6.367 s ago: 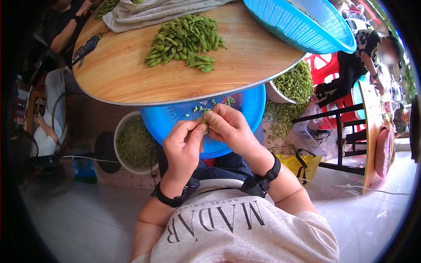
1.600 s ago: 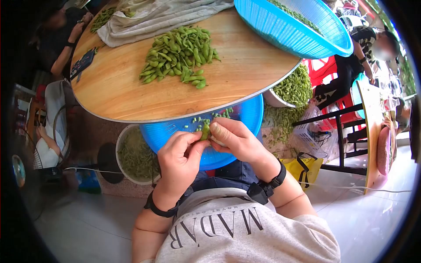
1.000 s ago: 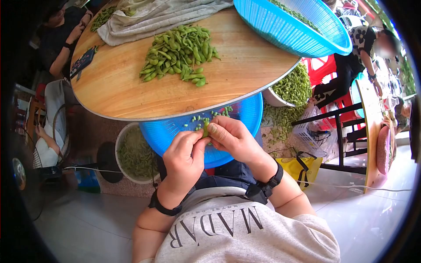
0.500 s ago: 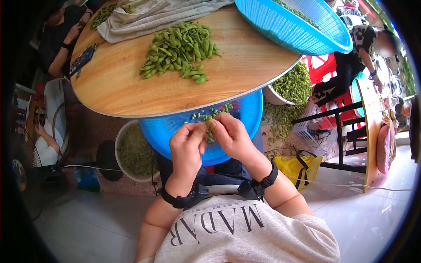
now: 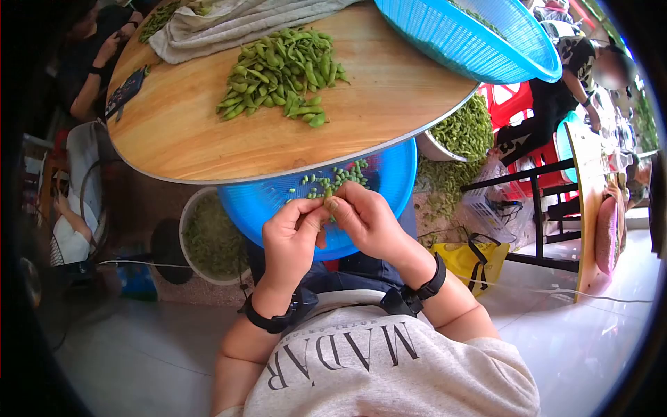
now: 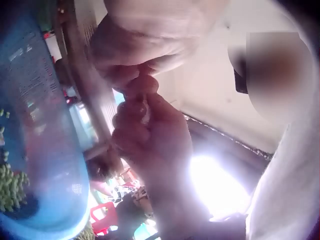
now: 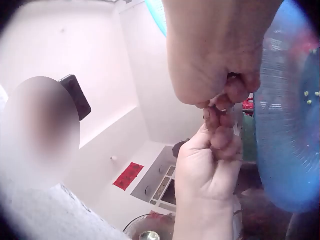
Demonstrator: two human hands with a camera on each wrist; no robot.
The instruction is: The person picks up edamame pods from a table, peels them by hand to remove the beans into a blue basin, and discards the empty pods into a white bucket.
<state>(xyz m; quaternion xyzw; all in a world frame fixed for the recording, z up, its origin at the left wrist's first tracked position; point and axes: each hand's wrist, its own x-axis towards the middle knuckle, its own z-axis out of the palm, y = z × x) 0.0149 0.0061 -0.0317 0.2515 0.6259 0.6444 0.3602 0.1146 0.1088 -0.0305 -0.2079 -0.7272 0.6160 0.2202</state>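
Observation:
In the head view my left hand (image 5: 289,233) and right hand (image 5: 369,221) meet fingertip to fingertip over a blue plastic basket (image 5: 240,212). Both pinch a green edamame pod (image 5: 328,192), of which only a small part shows between thumbs and forefingers. Shelled green beans (image 5: 353,172) lie scattered in the basket just beyond my fingers. In the left wrist view the fingers of my left hand (image 6: 155,35) and right hand (image 6: 162,132) touch each other, hiding most of what they hold. The right wrist view shows the same pinch, with the basket (image 7: 280,150) alongside.
A round wooden table (image 5: 180,132) overhangs the basket, bearing a heap of edamame pods (image 5: 281,73), a grey cloth (image 5: 229,24) and a light-blue basket (image 5: 472,52). Buckets of pods flank my legs, left (image 5: 187,243) and right (image 5: 438,149). Other people sit or stand nearby.
More shelled beans lie in the basket than several seconds ago. The pod, largely visible 1.6 seconds ago, is now mostly covered by fingers. My hands have drawn closer together.

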